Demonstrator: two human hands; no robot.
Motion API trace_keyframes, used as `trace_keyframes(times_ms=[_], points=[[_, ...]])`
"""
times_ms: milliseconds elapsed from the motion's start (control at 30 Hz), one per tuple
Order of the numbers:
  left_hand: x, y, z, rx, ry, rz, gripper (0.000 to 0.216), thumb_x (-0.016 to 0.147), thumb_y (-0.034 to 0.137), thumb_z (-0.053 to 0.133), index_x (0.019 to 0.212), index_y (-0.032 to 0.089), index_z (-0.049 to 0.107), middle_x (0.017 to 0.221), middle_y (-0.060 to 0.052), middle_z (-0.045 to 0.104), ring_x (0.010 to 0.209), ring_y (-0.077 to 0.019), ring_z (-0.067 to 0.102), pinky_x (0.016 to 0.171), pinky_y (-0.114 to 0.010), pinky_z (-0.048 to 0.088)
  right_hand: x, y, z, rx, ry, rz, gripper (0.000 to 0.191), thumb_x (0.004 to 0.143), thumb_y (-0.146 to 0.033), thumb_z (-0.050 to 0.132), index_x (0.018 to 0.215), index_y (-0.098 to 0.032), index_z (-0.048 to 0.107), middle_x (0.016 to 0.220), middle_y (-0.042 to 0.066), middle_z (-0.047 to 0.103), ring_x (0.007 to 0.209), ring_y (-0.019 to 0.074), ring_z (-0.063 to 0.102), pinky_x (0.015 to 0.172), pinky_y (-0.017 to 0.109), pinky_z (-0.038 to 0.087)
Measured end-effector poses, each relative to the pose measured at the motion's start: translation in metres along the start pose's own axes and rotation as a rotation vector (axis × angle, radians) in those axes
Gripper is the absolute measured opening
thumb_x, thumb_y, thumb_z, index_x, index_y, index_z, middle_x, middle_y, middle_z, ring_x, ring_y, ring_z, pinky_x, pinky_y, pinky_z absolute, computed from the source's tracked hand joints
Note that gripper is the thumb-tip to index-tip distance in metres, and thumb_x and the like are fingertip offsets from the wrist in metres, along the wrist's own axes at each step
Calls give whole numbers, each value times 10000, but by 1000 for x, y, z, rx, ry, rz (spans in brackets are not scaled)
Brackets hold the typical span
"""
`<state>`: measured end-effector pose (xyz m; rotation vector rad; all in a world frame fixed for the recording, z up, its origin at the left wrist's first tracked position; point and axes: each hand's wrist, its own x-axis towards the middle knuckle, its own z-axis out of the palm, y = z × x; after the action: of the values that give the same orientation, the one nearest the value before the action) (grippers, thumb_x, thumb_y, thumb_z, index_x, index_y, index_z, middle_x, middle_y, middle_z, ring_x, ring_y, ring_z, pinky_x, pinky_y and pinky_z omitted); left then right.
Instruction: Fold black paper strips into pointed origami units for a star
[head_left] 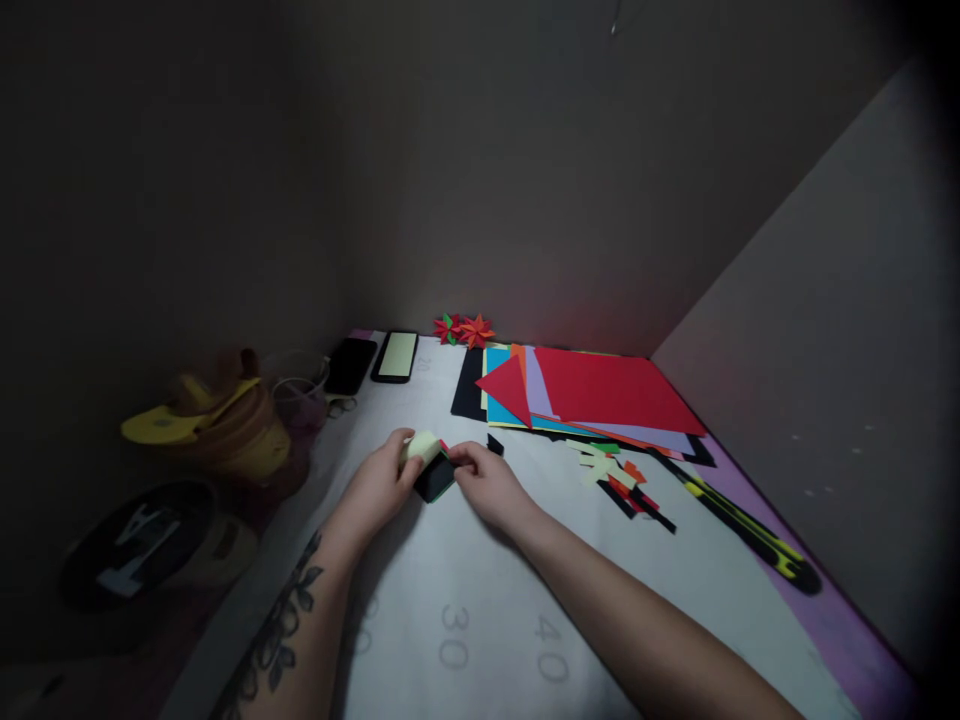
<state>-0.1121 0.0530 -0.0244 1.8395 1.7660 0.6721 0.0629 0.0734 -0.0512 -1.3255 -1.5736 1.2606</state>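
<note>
Both hands are meeting over the middle of the white-topped worktop (405, 610), and the work is sitting right between them: pale paper (421, 448) is lying along the far left side of a piece of dark paper (435, 482), with a sliver of red showing at the far right edge. The left hand (377, 477) is gripping the pale paper, thumb on the near side and fingers curling round the far side, presumably to steady it. The right hand (489, 482) is pinching the right edge of the dark paper with curled fingers, which is probably keeping the layers lined up; how the layers are joining under the fingertips is too small to tell. Over on the right, cut strips (611, 472) are lying in a loose heap, seemingly pushed aside for working room, and the cutter (750, 530) is resting beyond them along the right edge, apparently out of the arms' way. Farther off, coloured sheets (622, 390) are overlapping, a red triangle (511, 390) pointing left on top, perhaps fanned out for easy picking. Two paper stars (463, 330) are sitting against the far wall, likely safe from being crushed there, while a phone (395, 357) is lying to their left.
</note>
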Motion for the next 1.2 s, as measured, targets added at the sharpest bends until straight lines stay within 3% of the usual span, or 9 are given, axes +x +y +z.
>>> trace_keyframes(times_ms=[100, 300, 467, 667, 800, 933, 1033, 1133, 1200], points=[[-1, 2, -2, -13, -3, 44, 364, 875, 288, 431, 1212, 171, 501, 1023, -106, 675, 881, -229, 628, 755, -306, 442, 4, -2, 5, -31, -14, -50, 265, 698, -89, 501, 898, -196, 637, 902, 33, 674, 837, 168, 619, 818, 329, 485], [-4, 7, -4, 43, -29, 149, 221, 827, 178, 464, 960, 179, 640, 925, -82, 689, 825, -205, 608, 713, -272, 415, 13, -9, 15, 255, -172, 69, 324, 690, -91, 463, 973, -167, 601, 852, 37, 681, 714, 139, 631, 676, 276, 497], [-1, 6, -10, 148, 121, -1, 234, 848, 189, 414, 764, 172, 632, 748, -60, 665, 686, -177, 576, 605, -255, 351, 15, -17, 2, -305, -15, -132, 301, 723, -203, 574, 1023, -179, 592, 1046, 84, 643, 981, 218, 591, 880, 364, 441], [2, -9, -20, 186, 262, -182, 272, 849, 240, 380, 713, 181, 608, 652, -65, 621, 620, -197, 551, 536, -277, 282, 21, -32, 12, -751, -87, 50, 602, 490, -327, 813, 1010, -138, 575, 1088, 178, 605, 1038, 349, 552, 805, 404, 434], [1, -17, -27, 154, 278, -233, 225, 826, 230, 412, 720, 178, 603, 643, -71, 610, 632, -212, 560, 536, -281, 283, 28, -29, 15, -576, -104, 91, 459, 395, -222, 828, 788, -177, 594, 961, 122, 649, 990, 342, 569, 758, 370, 429], [3, -16, -25, 38, 296, -239, 171, 786, 161, 433, 823, 149, 599, 706, -82, 627, 674, -220, 576, 573, -274, 342, 25, -19, 14, -440, -107, 27, 177, 656, -257, 678, 797, -176, 608, 946, 84, 667, 962, 273, 599, 764, 344, 444], [5, -9, -14, -126, 239, -185, 221, 762, 125, 437, 918, 140, 593, 773, -68, 657, 713, -208, 601, 604, -262, 403, 20, -17, 17, 31, -56, 31, 228, 831, -327, 487, 980, -182, 581, 917, 67, 687, 888, 236, 638, 712, 345, 486], [2, -1, -3, -327, 86, -59, 243, 780, 161, 462, 973, 162, 610, 803, -39, 686, 745, -194, 629, 642, -255, 460, 17, -18, 24, 596, 87, -28, 297, 763, -332, 593, 1027, -205, 543, 981, 58, 682, 927, 239, 631, 767, 365, 499], [0, 1, -1, -475, 8, 16, 243, 775, 189, 495, 988, 176, 612, 894, -46, 694, 859, -207, 636, 728, -271, 476, 17, -18, 29, 684, 161, -111, 323, 716, -294, 650, 1010, -218, 538, 1020, 42, 669, 982, 222, 611, 851, 356, 479]])
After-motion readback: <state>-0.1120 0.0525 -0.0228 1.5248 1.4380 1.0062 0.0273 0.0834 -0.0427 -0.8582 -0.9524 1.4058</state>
